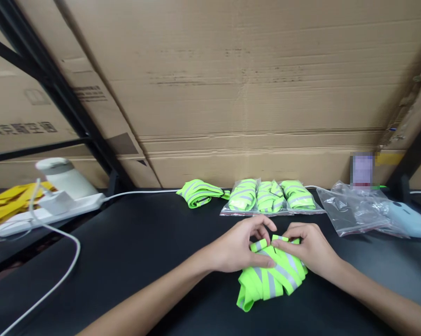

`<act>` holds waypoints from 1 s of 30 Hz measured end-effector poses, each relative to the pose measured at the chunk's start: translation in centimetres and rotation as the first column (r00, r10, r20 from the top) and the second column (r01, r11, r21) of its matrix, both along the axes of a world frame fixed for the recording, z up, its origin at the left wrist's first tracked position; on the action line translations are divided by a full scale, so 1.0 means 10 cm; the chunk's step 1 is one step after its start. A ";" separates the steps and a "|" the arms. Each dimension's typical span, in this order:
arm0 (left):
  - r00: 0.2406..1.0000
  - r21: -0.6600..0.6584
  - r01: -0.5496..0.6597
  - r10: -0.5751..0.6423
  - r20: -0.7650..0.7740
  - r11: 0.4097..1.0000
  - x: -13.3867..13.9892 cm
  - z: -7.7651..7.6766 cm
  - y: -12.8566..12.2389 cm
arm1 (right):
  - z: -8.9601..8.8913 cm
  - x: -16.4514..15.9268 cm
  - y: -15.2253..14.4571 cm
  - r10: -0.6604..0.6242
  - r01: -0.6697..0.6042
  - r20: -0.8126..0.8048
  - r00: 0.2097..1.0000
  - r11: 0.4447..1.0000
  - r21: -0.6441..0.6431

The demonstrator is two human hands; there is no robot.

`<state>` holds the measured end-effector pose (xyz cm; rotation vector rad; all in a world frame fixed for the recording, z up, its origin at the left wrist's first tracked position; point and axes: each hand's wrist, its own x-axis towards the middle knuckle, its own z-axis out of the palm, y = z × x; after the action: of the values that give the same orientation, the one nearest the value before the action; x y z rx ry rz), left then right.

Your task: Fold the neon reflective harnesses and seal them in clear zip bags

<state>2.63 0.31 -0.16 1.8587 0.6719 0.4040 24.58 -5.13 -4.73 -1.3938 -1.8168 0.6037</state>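
Observation:
A folded bundle of neon-green reflective strap (271, 282) with silver stripes lies on the black table in front of me. My left hand (236, 245) is at its upper left, the thumb pressed along the top and the fingers curled round a short strap piece. At the upper right, my right hand (310, 247) pinches another strap end between thumb and bent fingers. A small gap separates the two held ends. Parts of the bundle are hidden under both hands.
Behind my hands lie a loose strap bundle (201, 192) and a row of three bagged bundles (271, 196). Clear plastic bags (353, 212) and a light-blue case (411, 219) are at right. At left are a power strip (87, 204), white cable (78, 247) and white bottle (68, 177).

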 end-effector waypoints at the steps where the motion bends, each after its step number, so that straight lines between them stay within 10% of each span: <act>1: 0.999 0.026 -0.043 0.043 0.001 0.999 0.00 -0.03 -0.02 | -0.02 0.00 0.00 0.001 -0.001 0.003 1.000 1.000 0.022; 8: 0.981 0.399 -0.193 0.186 0.057 0.897 0.01 -0.11 -0.22 | -0.07 0.05 0.03 -0.004 -0.020 0.100 0.995 0.972 0.232; 16: 0.999 0.836 0.045 -0.046 -0.024 0.547 -0.08 -0.13 -0.23 | -0.08 0.10 0.04 0.015 -0.081 0.160 0.987 0.907 0.413; 20: 0.998 0.906 0.044 -0.064 -0.018 0.421 -0.08 -0.21 -0.16 | -0.10 0.14 0.06 0.065 -0.170 0.216 0.974 0.842 0.512; 30: 1.000 0.946 0.015 0.010 -0.020 0.324 -0.05 -0.35 -0.14 | -0.03 0.12 -0.07 0.082 -0.305 0.475 0.876 0.857 0.415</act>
<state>2.14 -1.10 -3.70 3.0167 0.4315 0.9318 25.79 -5.84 -4.98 -1.0535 -2.2943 -0.1018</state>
